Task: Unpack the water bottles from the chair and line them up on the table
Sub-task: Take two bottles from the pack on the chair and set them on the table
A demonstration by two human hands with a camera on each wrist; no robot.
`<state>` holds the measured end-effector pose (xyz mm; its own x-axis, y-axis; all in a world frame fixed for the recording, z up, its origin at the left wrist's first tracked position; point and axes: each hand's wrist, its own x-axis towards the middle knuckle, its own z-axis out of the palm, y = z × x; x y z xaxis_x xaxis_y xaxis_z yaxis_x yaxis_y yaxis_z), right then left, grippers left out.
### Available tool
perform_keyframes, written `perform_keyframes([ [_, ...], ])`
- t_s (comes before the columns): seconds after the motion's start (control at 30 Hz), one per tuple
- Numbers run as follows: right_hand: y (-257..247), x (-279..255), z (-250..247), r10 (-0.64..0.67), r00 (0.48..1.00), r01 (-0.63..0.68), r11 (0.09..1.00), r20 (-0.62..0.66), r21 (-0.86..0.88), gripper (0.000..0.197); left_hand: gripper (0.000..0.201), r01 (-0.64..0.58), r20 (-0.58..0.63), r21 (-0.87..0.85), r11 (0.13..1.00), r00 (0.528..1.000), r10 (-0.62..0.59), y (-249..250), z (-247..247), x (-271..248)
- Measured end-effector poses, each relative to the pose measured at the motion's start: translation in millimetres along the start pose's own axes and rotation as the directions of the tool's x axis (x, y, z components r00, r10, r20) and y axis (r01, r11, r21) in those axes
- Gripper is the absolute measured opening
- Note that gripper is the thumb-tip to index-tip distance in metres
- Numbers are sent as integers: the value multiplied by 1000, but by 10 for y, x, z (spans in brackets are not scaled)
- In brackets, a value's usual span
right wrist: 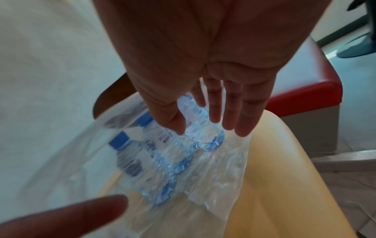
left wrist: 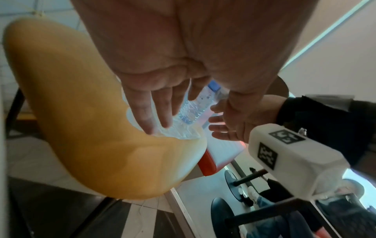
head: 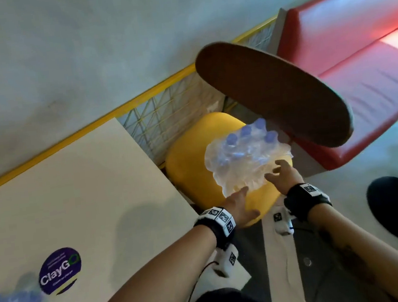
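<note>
Both hands spread beside wrapped bottle pack, on yellow chair

Both forearms are bare, each wrist wrapped in a black band set with white tiles of black square codes, a white boxy camera unit with the same codes hanging under it, thin cables trailing back, dark clothing below.

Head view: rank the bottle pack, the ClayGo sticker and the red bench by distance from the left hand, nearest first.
1. Bottle pack: on the yellow chair, at the left hand's fingertips.
2. ClayGo sticker: on the white table, off to the hand's left.
3. Red bench: beyond the chair, up and to the right.
</note>
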<state>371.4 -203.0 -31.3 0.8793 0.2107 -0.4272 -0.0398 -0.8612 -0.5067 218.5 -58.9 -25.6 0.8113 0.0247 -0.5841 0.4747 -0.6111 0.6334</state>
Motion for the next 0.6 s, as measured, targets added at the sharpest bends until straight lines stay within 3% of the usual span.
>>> perform_keyframes([
  [0.07,-17,211,-51,10,1000,-10,998,8,56,72,91,28,-112,-103,994,993,-40,93,-50,274],
  [0.2,-37,599,49,21,1000,-21,995,4,99,73,48,65,-280,-192,979,953,-119,236,-199,716],
  [0.37,-26,906,152,221,966,-254,914,137,318,64,30,127,-345,-214,969,918,-197,386,-416,1003],
  [0.4,-26,939,151,238,958,-279,905,159,321,62,35,141,-336,-205,968,919,-206,367,-467,1059],
  [0.47,-55,983,166,221,963,-259,921,156,291,65,71,193,-287,-115,974,933,-219,316,-573,1143],
  [0.53,-21,1096,253,138,987,-155,949,79,275,85,103,196,-174,150,969,970,-169,286,-669,1136],
  [0.6,-39,1094,282,74,997,-79,977,34,200,94,112,201,-143,284,938,976,-166,221,-746,1184],
])
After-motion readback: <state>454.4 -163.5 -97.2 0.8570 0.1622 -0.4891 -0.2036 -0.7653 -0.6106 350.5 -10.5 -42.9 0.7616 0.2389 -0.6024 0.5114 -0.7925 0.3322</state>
